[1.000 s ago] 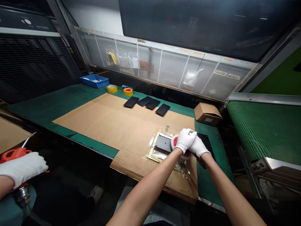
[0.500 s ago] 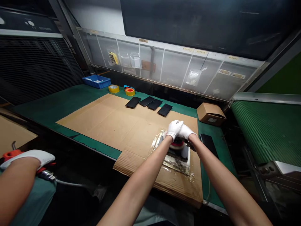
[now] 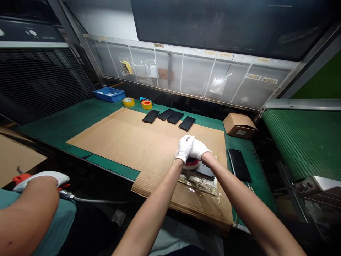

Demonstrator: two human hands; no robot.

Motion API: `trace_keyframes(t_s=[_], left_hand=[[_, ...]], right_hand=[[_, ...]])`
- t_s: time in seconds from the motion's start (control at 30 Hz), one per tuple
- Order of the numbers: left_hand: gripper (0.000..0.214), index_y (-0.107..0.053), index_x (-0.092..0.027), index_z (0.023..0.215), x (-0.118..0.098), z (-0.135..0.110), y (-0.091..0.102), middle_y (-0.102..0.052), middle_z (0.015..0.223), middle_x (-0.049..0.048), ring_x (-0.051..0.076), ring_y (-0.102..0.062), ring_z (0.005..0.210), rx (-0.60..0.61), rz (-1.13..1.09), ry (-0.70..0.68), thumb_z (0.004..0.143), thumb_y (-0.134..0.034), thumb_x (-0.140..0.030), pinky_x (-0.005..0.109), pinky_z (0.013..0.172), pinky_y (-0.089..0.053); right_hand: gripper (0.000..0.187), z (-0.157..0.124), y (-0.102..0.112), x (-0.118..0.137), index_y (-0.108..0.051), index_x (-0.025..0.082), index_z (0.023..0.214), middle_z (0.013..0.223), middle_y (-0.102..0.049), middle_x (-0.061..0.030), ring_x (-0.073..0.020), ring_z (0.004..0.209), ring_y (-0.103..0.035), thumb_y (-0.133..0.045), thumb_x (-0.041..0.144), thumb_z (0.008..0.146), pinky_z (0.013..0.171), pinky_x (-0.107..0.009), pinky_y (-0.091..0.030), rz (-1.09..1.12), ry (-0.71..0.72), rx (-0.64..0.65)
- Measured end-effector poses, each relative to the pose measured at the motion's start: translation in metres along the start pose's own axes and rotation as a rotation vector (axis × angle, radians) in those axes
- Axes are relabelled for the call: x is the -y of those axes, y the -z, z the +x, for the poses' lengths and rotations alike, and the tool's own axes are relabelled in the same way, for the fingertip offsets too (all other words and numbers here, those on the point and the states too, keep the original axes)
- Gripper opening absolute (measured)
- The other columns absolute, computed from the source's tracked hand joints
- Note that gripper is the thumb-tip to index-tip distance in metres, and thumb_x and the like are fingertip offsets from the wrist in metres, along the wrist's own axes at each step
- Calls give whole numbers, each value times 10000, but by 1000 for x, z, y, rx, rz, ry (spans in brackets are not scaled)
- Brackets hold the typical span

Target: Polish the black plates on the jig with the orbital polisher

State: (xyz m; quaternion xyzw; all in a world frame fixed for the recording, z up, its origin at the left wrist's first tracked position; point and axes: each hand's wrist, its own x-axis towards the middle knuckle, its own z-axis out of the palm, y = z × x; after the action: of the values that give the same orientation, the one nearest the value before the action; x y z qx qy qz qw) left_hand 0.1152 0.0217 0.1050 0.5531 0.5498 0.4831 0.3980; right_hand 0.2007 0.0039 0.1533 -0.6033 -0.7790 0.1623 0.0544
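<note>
Both my hands wear white gloves and are clasped together over a round red roller (image 3: 192, 164). My left hand (image 3: 183, 148) grips it from the left, my right hand (image 3: 199, 149) from the right. The roller presses on the left end of a black flat panel (image 3: 205, 171). That panel lies on a shiny clear film sheet (image 3: 198, 183) on brown cardboard (image 3: 149, 142). Another black panel (image 3: 239, 164) lies to the right on the green mat.
Several black panels (image 3: 170, 117) sit in a row at the cardboard's far edge. Two tape rolls (image 3: 137, 103), a blue tray (image 3: 109, 94) and a small carton (image 3: 239, 126) stand behind. A green conveyor (image 3: 301, 138) runs right. Another person's gloved hand (image 3: 44, 177) holds an orange-handled tool at left.
My clasped hands and the roller have slid leftward across the black panel. The co-worker's gloved hand and tool have dropped lower at the left. The camera has shifted a little.
</note>
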Motion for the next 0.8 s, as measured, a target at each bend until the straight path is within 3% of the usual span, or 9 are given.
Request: trace_keyframes(t_s=[0.13, 0.23, 0.33, 0.43, 0.57, 0.67, 0.8], left_hand=[[133, -706, -186, 905, 6, -42, 13, -761, 1014, 78, 210, -703, 981, -130, -75, -28, 922, -593, -253, 342, 971, -543], [156, -705, -201, 959, 5, -82, 19, -761, 1038, 79, 212, -702, 1006, -187, -64, -125, 951, -558, -252, 363, 993, -545], [184, -705, -215, 970, 2, -117, 14, -755, 1049, 83, 224, -698, 1031, -192, -48, -228, 971, -527, -262, 390, 1009, -547], [198, -707, -229, 987, -2, -142, 0, -753, 1072, 89, 238, -693, 1059, -170, -42, -269, 969, -512, -260, 411, 1026, -549], [183, -715, -246, 1011, -5, -160, -27, -749, 1090, 90, 236, -686, 1070, -80, -108, -304, 958, -540, -253, 401, 1041, -551], [172, -718, -255, 1027, -6, -167, -43, -753, 1081, 83, 233, -688, 1068, -15, -139, -319, 954, -563, -251, 398, 1052, -549], [185, -717, -261, 1060, -3, -166, -39, -755, 1134, 86, 243, -684, 1108, -14, -117, -280, 957, -563, -265, 417, 1076, -544]], right_hand=[[491, -31, -16, 16, -601, 74, 1340, 1232, -692, -187, -277, 1051, -712, -710, 275, 905, 914, -346, -546, 8, -47, 17], [434, -59, -30, 24, -593, 70, 1346, 1238, -684, -195, -267, 1088, -699, -605, 197, 931, 938, -336, -535, -17, -38, -17], [367, -88, -40, 22, -646, 106, 1301, 1264, -667, -196, -260, 1165, -665, -480, 150, 977, 950, -315, -530, -83, -1, -66], [391, -116, -48, 8, -648, 101, 1324, 1272, -659, -214, -259, 1030, -709, -427, 158, 1007, 855, -324, -560, -147, -99, -45], [422, -148, -60, -25, -609, 62, 1376, 1257, -664, -242, -262, 844, -730, -421, 157, 1011, 759, -360, -566, -228, -264, -56], [378, -163, -66, -46, -651, 69, 1302, 1214, -676, -237, -270, 835, -728, -464, 139, 981, 757, -364, -563, -300, -279, -81], [370, -160, -65, -40, -679, 79, 1267, 1200, -673, -229, -264, 801, -720, -457, 136, 976, 731, -371, -571, -353, -237, -60]])
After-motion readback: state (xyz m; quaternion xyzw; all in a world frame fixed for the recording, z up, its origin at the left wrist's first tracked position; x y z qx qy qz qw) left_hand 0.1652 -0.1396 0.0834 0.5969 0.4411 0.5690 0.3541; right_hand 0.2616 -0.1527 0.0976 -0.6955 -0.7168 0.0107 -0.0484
